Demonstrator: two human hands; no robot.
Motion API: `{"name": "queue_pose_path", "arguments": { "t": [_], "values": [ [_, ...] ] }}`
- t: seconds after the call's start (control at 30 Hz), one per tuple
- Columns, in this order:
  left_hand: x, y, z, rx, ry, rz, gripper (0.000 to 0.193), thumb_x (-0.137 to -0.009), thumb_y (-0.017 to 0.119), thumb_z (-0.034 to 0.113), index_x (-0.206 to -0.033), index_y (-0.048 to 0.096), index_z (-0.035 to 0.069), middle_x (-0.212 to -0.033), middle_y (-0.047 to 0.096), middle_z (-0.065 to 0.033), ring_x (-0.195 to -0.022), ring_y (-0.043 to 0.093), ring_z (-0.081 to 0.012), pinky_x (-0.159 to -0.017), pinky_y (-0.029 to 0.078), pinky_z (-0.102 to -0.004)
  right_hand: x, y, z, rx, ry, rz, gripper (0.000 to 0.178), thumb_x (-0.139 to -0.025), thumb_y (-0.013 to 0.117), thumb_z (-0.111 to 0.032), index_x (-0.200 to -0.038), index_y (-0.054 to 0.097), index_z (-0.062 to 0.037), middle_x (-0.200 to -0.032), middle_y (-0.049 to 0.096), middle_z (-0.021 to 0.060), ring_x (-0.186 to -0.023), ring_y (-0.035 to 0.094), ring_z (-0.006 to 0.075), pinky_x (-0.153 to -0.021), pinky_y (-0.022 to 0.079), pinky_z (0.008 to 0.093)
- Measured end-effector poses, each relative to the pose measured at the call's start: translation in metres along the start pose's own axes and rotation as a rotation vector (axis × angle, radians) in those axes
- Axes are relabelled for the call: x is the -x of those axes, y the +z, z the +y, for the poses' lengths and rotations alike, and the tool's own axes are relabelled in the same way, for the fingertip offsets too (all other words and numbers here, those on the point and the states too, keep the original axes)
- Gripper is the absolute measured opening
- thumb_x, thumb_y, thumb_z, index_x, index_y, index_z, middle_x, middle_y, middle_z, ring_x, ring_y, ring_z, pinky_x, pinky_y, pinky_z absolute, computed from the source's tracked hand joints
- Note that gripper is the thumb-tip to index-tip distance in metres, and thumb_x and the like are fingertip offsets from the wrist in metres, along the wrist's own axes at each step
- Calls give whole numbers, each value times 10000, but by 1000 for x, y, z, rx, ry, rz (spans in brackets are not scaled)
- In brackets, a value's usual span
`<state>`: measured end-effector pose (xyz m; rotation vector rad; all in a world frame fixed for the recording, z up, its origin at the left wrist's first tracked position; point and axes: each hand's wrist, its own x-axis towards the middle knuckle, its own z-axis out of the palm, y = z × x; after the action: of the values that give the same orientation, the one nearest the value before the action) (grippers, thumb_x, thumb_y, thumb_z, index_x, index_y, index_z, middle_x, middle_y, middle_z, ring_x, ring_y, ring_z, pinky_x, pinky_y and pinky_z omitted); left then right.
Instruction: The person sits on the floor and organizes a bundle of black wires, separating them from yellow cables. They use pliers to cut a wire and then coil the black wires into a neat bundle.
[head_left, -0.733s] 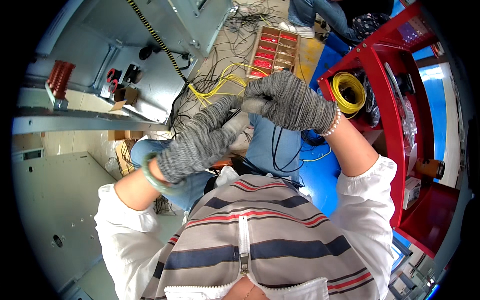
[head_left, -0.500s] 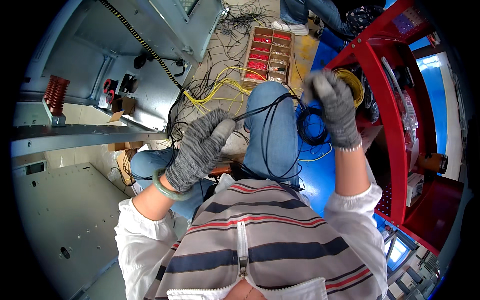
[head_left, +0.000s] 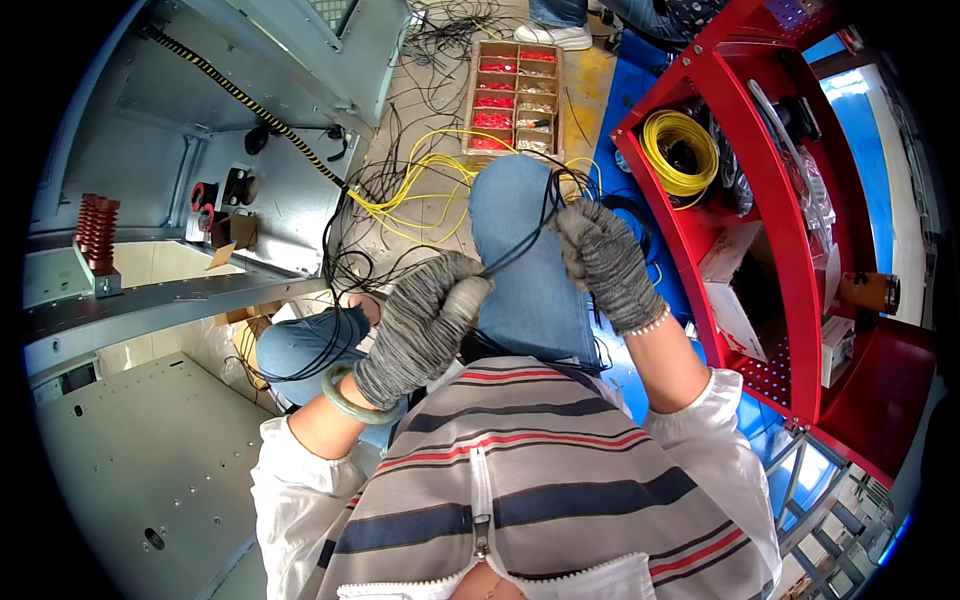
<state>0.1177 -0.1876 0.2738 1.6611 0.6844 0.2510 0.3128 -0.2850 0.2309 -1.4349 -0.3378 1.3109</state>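
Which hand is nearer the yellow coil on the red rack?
Right. In frame, the right hand is below and left of the yellow coil; the left hand is farther left and lower.

Gloved left fingers [head_left: 464, 295] hold black wires [head_left: 525, 245]

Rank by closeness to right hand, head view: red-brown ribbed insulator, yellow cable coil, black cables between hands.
1. Black cables: immediately left of right hand
2. Yellow cable coil: in red rack, right side
3. Red-brown ribbed insulator: far left
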Motion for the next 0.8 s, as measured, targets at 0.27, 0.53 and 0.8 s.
{"name": "queue_pose_path", "arguments": {
  "t": [0.27,0.53,0.8],
  "values": [
    [-4,20,4,-230,274,-138,174,-811,570,111,-948,563,5,-817,605,-156,-721,592,-304,-672,471,-321,-71,-90,32,425,-211,534,247,-837,519,-236,-803,581,1,-621,536,101,-586,475,185,-584,404,326],
    [-19,-35,3,-76,132,15,152,-843,517,102,-913,587,-14,-808,612,-93,-743,572,-161,-701,456,-276,13,-148,-12,98,-164,-75,259,-805,572,-255,-823,582,4,-653,524,11,-537,463,63,-474,382,178],
    [-14,-29,25,-135,162,3,167,-843,506,104,-915,597,-16,-817,623,-90,-753,567,-147,-713,453,-268,-14,-83,27,816,-512,116,391,-675,728,-157,-992,551,-9,-836,583,80,-784,570,189,-717,471,301]
  ]
}}
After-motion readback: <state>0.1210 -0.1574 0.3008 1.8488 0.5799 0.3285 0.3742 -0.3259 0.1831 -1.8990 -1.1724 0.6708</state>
